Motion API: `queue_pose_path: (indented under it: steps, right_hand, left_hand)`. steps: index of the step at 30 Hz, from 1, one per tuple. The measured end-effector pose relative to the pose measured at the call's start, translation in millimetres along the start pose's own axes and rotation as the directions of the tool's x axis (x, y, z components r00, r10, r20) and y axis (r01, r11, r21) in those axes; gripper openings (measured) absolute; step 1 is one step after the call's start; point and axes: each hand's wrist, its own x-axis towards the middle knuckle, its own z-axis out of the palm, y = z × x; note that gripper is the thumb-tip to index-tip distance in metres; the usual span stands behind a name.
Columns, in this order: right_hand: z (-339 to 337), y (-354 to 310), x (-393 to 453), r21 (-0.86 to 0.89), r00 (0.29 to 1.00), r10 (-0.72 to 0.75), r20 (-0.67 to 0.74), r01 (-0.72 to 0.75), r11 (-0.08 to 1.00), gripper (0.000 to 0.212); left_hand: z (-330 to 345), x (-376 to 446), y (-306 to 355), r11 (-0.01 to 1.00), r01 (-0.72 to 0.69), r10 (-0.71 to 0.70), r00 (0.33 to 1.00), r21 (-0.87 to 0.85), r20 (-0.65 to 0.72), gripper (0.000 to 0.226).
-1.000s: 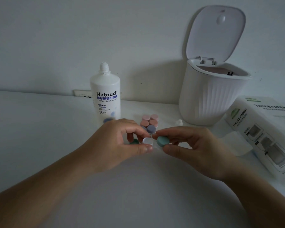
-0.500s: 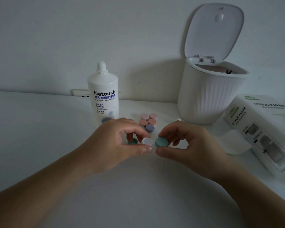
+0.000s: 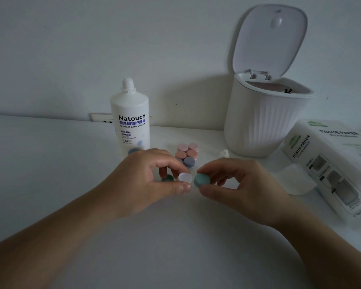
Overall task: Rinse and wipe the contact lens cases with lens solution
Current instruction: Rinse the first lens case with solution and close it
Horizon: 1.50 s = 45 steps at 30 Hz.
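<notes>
My left hand (image 3: 146,180) pinches a contact lens case (image 3: 184,177) between thumb and fingers; its white well faces up and a dark green cap (image 3: 167,177) shows under my fingers. My right hand (image 3: 240,182) pinches a loose teal cap (image 3: 201,180) right beside the white well. Just behind my hands, several more cases (image 3: 187,154) with pink, salmon and purple caps are grouped on the white table (image 3: 50,163). Behind my left hand stands the white lens solution bottle (image 3: 130,119), its nozzle uncapped. A loose tissue (image 3: 296,180) lies to the right.
A white ribbed bin (image 3: 258,122) with its lid raised stands at the back right. A tissue paper pack (image 3: 329,161) lies along the right edge. A small white bottle cap (image 3: 224,153) sits before the bin. A wall socket (image 3: 100,118) is behind the bottle.
The teal cap in my right hand has shifted slightly left, closer to the white well held by my left hand. The hands otherwise hold the same spot.
</notes>
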Motion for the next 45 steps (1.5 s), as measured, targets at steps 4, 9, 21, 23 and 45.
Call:
queue_pose_path:
  steps: [4, 9, 21, 23, 45]
  right_hand:
    - [2.5, 1.2, 2.0, -0.014, 0.999, 0.018, -0.043, -0.019, 1.000, 0.032]
    - [-3.4, 1.9, 0.5, 0.003, 1.000, 0.005, 0.020, -0.005, 1.000, 0.041]
    - [-4.9, 0.8, 0.0, 0.009, 0.998, 0.003, 0.059, -0.003, 1.000, 0.045]
    - [-6.1, 2.2, -0.9, 0.022, 0.998, -0.003, 0.066, 0.001, 1.000, 0.043]
    - [-4.4, 1.3, -0.8, 0.037, 0.998, 0.015, 0.053, -0.016, 0.999, 0.050]
  left_hand:
    - [0.2, 0.2, 0.0, 1.000, 0.000, 0.000, 1.000, 0.013, 0.011, 0.013]
    - [-0.2, 0.5, 0.4, 1.000, -0.005, 0.005, 1.000, 0.011, 0.009, 0.016]
    - [-0.6, 0.9, -0.8, 1.000, -0.025, 0.025, 1.000, -0.004, 0.009, 0.011]
    - [-0.8, 0.9, -0.8, 1.000, -0.028, 0.028, 1.000, -0.007, 0.009, 0.011]
    - [-0.5, 1.0, -2.1, 0.999, -0.034, 0.034, 0.999, -0.013, 0.006, 0.013]
